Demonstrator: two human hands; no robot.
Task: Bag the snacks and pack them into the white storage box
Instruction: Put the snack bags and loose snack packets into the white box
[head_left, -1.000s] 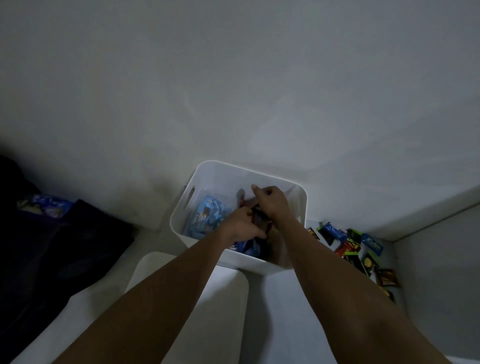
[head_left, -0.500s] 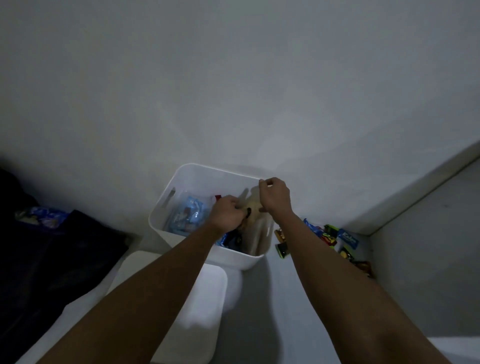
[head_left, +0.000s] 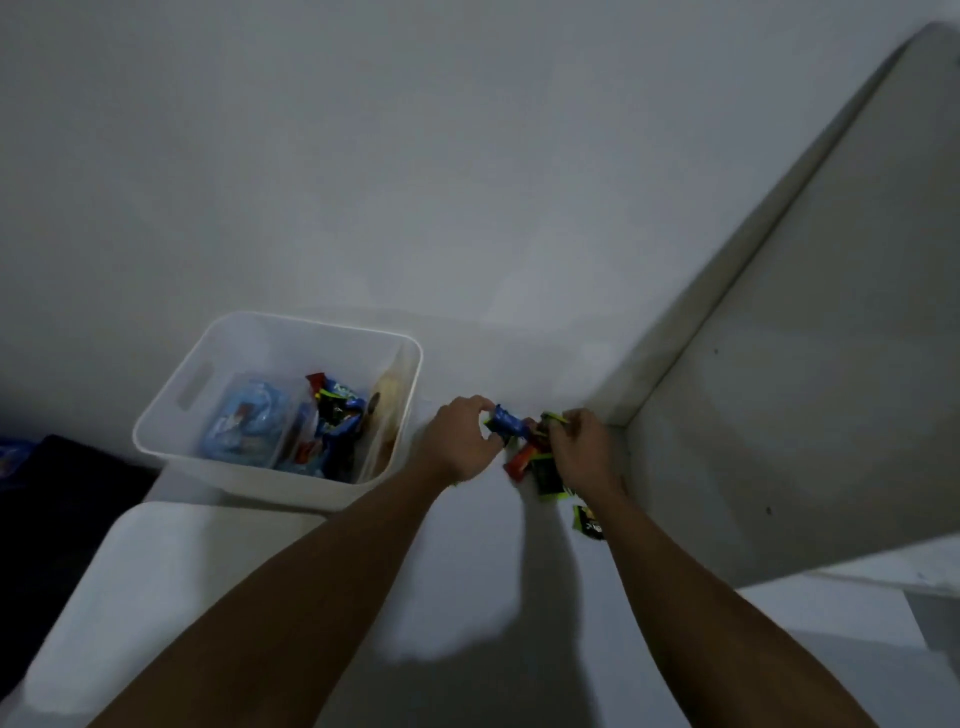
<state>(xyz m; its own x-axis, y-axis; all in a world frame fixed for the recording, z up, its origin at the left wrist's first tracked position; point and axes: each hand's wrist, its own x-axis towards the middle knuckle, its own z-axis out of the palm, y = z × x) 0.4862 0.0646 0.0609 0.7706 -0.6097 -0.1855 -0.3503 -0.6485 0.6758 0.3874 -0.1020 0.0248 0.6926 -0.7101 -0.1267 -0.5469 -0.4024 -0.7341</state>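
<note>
Both hands work the loose snack packets (head_left: 524, 449) lying right of the white storage box (head_left: 218, 467) — gathering them, apparently, for bagging. Left hand (head_left: 460, 441) pinches a blue packet (head_left: 506, 423); right hand (head_left: 582, 449) curls around green wrappers. Bagged snacks (head_left: 249, 431) already fill the box.

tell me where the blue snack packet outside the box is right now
In the head view, the small blue snack packet sits right of the white plastic storage box, pinched in the left hand, atop the loose snack pile by the right hand.
</note>
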